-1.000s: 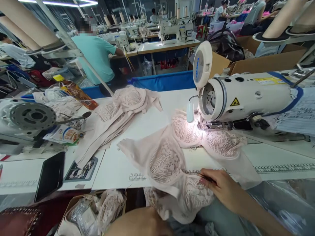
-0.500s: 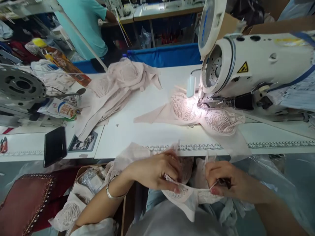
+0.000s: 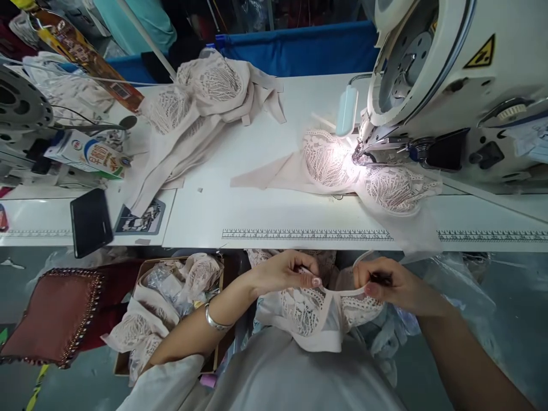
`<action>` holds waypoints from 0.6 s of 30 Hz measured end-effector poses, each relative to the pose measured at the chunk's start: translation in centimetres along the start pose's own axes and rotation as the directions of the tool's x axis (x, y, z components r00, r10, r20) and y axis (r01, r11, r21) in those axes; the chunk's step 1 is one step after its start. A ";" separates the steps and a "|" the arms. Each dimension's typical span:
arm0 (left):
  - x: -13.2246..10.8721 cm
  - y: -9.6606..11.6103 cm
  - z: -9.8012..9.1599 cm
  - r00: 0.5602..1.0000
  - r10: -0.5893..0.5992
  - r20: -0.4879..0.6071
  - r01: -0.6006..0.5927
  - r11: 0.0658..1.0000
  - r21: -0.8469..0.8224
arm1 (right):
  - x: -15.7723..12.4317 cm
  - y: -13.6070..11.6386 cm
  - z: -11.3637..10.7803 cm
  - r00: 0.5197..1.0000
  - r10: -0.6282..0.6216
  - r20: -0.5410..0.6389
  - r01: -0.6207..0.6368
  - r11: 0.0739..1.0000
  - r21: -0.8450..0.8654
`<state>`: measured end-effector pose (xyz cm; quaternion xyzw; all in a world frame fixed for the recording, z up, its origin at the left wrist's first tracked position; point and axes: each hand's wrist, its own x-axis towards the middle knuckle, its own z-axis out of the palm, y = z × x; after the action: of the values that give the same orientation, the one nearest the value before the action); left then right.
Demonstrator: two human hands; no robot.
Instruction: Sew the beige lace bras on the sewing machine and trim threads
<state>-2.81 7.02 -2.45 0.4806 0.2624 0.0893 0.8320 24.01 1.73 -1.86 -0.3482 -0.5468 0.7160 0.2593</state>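
Note:
Over my lap, below the table's front edge, I hold a pale pink lace bra (image 3: 303, 311) stretched between both hands. My left hand (image 3: 289, 271) pinches its upper edge with thumb and fingers. My right hand (image 3: 387, 285) is closed on the same edge farther right, its fingers curled. Between the hands the edging runs nearly straight, and the cups hang beneath it. Another pink lace bra (image 3: 385, 188) lies under the lit needle area of the sewing machine (image 3: 428, 97), one wing stretched left on the table and sheer fabric drooping over the front edge.
More bras (image 3: 214, 91) are heaped on the white table (image 3: 257, 217), left of the machine. A phone (image 3: 91, 222), a drink bottle (image 3: 89, 57) and a carton (image 3: 85, 153) are farther left. Below stand a box (image 3: 122, 361) of lace pieces and a red cushioned seat (image 3: 55, 311).
My left hand has turned, and the bra now hangs flatter with more of its lace showing. The view has shifted; the bra at the machine stays under the needle.

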 end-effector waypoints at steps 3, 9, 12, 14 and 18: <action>0.0 -0.3 -0.3 0.999 0.021 0.034 -0.016 0.990 -0.139 | -0.1 0.5 -0.1 0.997 -0.052 -0.057 0.056 0.996 0.067; 0.4 -0.9 -0.1 0.990 0.079 -0.117 -0.104 0.968 -0.229 | -0.4 1.3 0.3 0.983 0.025 -0.181 0.013 0.978 0.207; 0.7 -1.2 0.3 0.977 0.140 -0.159 -0.179 0.946 -0.270 | -0.4 1.2 0.7 0.974 0.108 -0.197 -0.038 0.943 0.331; 0.8 -1.4 0.4 0.976 0.139 -0.167 -0.182 0.942 -0.282 | -0.2 1.1 0.9 0.973 0.125 -0.192 -0.042 0.922 0.385; 0.8 -1.3 0.4 0.977 0.150 -0.153 -0.187 0.945 -0.269 | 0.0 1.0 1.0 0.986 0.086 -0.144 -0.019 0.910 0.414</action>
<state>-2.00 6.39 -3.66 0.3709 0.2590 0.2279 0.8622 23.22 0.81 -2.68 -0.3564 -0.3518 0.7916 0.3501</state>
